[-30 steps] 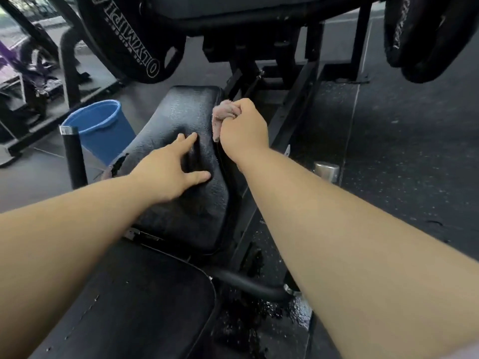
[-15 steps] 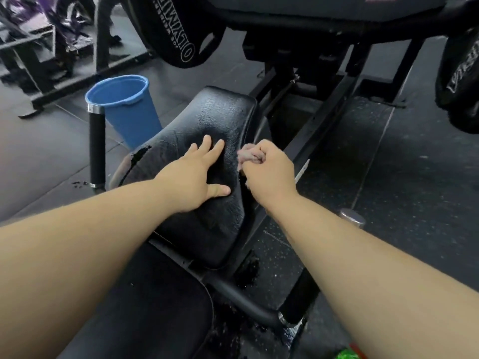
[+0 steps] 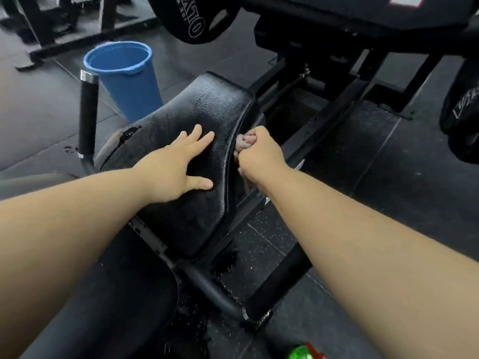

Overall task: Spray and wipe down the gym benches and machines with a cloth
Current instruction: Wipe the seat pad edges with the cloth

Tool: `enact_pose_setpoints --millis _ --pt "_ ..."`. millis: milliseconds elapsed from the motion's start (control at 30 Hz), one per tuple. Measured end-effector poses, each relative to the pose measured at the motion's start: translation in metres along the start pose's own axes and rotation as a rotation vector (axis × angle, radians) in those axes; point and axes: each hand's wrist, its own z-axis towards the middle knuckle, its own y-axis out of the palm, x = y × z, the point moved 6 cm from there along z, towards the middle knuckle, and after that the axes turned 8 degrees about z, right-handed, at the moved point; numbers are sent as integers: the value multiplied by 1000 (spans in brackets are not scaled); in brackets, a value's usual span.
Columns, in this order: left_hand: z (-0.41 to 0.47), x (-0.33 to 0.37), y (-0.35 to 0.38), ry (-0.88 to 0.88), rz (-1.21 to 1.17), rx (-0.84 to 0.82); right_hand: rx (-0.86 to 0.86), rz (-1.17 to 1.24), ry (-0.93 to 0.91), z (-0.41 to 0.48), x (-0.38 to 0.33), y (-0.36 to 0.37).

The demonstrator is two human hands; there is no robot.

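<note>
A person's left grip (image 3: 178,174) lies flat on the black seat pad (image 3: 215,104) of a gym machine at the centre of the frame. Its fingers are straight and spread, the thumb points right, and the bare forearm reaches in from the lower left. The right grip (image 3: 259,158) is curled into a fist round a pinkish cloth (image 3: 243,141), held at the pad's right-hand edge; that forearm enters from the lower right corner.

Only a crumpled knob of cloth shows past the knuckles and a scrap under the fist. The rest is hidden inside the fingers and behind the pad's rim.

The pad is glossy and pebbled with a wet sheen. It curves up toward the top of the frame, and its cover is torn at the left edge. Dark wet patches mark the rubber floor (image 3: 388,177) just below it.

A blue bucket (image 3: 124,79) stands in the upper left, beside a black handle (image 3: 86,117) with a chrome cap. A weight plate (image 3: 197,19) with white lettering is cut off by the top edge. At the bottom edge a green object (image 3: 300,353) tipped with red shows too little to identify.
</note>
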Motion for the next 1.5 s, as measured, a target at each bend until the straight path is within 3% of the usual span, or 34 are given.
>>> enact_pose_setpoints --millis 233,367,500,567,633,700,800,867,967,1067,1167,1300,1367,1433,1500 --pt "-5 4 -3 -45 -47 -18 -193 -435 114 -49 12 10" --pt "-6 4 -2 -57 -102 -40 -272 -449 227 -66 27 7" --pt "-7 1 -4 -77 -144 -47 -282 -255 376 -77 31 -1" --pt "-7 3 -4 -70 -134 -43 -103 -145 217 -46 2 -16" --pt "-7 4 -1 -88 -81 -20 45 -96 -69 -2 -46 -28" --pt "-11 3 3 -161 -31 -16 43 -254 -293 39 -93 -25" --pt "-8 2 1 -222 71 -26 -14 -572 -422 89 -131 -4" --pt "7 0 -11 -218 199 -41 -130 -586 -394 111 -139 18" --pt "30 -5 -22 -216 204 -168 -338 -348 -226 125 -123 45" --pt "35 -12 -20 -200 160 -239 -267 -310 -178 132 -114 31" --pt "35 -18 -24 -164 124 -189 -255 -323 -84 118 -95 -14" --pt "34 -21 -31 -137 -24 -117 -229 -554 -40 97 -81 -49" --pt "36 -19 -29 -128 -26 -109 -201 -580 -201 107 -103 -29" --pt "37 -19 -26 -130 -18 -116 -254 -387 -221 118 -120 7" --pt "38 -21 -24 -127 -17 -117 -300 -342 -189 138 -119 34"
